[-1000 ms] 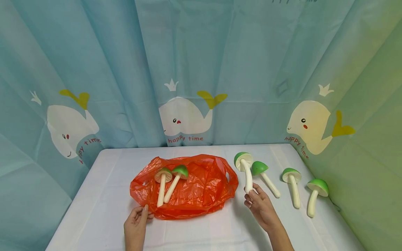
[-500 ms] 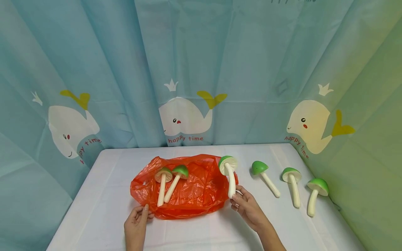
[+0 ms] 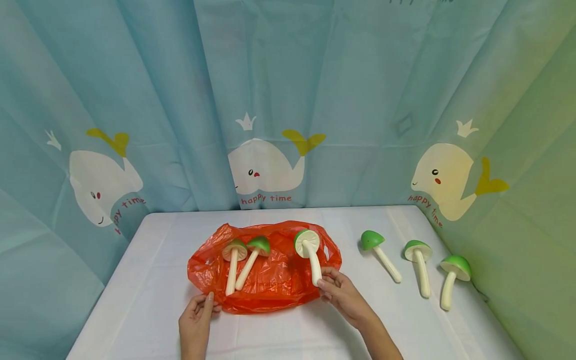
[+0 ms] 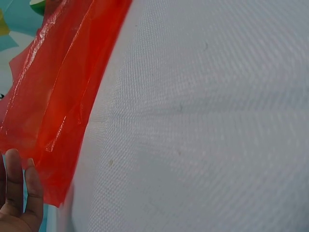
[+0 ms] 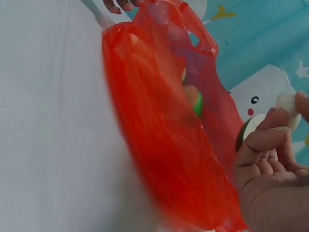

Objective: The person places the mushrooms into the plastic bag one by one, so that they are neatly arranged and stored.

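A red plastic bag (image 3: 274,303) lies spread open on the table, with two toy mushrooms, green-capped and white-stemmed, resting in its left part. My left hand (image 3: 196,320) pinches the near left edge of the bag between thumb and fingers; its fingers (image 4: 35,188) also show beside the red film in the left wrist view. Above the bag's right part, my right hand (image 3: 346,297) grips another toy mushroom (image 3: 314,262) by the stem's lower end, cap pointing away. In the right wrist view, the right hand (image 5: 273,166) partly hides that mushroom.
To the right of the bag, a toy mushroom (image 3: 380,255), a second mushroom (image 3: 419,267) and a third mushroom (image 3: 453,280) lie on the white-covered table (image 3: 148,280). A blue curtain (image 3: 360,100) with whale prints hangs behind the table's far edge.
My right hand has carried its mushroom leftward, from beside the bag to over the bag's right part. The left hand stays at the bag's edge.
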`<state>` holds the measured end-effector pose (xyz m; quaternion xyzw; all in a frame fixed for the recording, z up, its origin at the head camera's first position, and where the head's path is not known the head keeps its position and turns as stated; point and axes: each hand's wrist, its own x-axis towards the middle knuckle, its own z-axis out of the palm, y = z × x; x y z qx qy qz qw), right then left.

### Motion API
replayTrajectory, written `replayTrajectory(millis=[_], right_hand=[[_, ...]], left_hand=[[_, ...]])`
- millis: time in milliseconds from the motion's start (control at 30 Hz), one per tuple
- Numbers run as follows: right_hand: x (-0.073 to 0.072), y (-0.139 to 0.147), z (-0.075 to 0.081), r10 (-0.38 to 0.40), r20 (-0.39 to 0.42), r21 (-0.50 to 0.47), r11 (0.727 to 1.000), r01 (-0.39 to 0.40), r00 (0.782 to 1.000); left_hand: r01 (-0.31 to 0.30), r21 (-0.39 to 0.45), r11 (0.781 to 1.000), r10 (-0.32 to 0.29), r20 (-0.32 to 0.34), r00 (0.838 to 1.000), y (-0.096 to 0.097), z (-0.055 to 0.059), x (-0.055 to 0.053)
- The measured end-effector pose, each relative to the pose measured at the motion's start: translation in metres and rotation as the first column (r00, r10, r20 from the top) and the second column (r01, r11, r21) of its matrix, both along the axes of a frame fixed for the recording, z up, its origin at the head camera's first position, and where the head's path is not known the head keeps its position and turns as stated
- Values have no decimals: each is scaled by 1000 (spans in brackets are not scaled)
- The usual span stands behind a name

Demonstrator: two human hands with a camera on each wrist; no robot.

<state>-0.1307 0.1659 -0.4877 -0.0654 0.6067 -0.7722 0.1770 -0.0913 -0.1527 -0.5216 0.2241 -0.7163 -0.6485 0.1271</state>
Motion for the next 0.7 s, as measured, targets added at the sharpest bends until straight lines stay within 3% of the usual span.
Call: replayTrajectory(millis=[200, 700], right_hand=[[-8, -10, 2, -6, 53, 60, 998, 3, 999], [-29, -43, 4, -55, 193, 17, 998, 53, 980]], left_hand=[[-2, -8, 1000, 2, 10, 1000, 1, -1, -1], [-12, -36, 999, 13, 11, 1000, 2, -2, 0]])
